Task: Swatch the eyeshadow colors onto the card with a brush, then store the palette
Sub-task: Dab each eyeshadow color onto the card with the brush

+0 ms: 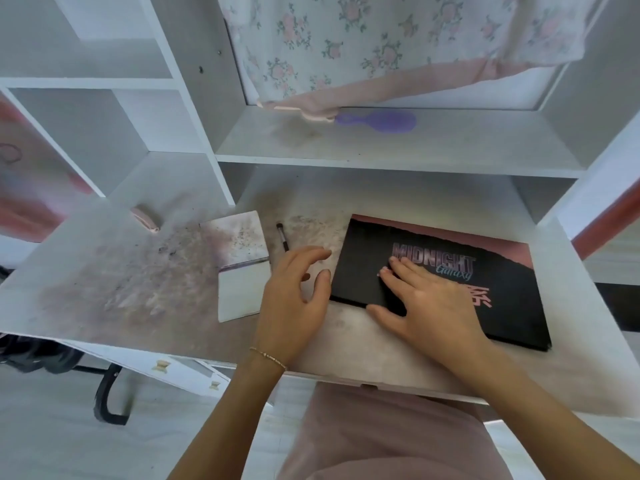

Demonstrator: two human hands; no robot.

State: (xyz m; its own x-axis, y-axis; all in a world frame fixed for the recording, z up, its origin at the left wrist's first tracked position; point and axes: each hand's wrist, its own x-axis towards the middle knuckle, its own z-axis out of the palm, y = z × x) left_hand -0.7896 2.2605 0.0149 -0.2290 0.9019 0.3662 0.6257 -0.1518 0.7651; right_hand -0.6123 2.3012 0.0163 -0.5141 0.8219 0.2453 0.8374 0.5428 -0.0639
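Note:
A closed black eyeshadow palette with pink "Midnight Galaxy" lettering lies flat on the white desk, right of centre. My right hand rests on its lid, fingers straight, thumb at the near edge. My left hand hovers just left of the palette with fingers loosely curled, holding nothing. A thin dark brush lies on the desk beyond my left hand. The white card, smudged with pink-purple powder on its far half, lies left of the brush.
A purple hairbrush lies on the shelf above the desk, under a floral cloth. A small pink object sits at the far left of the desk. Open white cubbies stand at the left. Powder smudges cover the desk.

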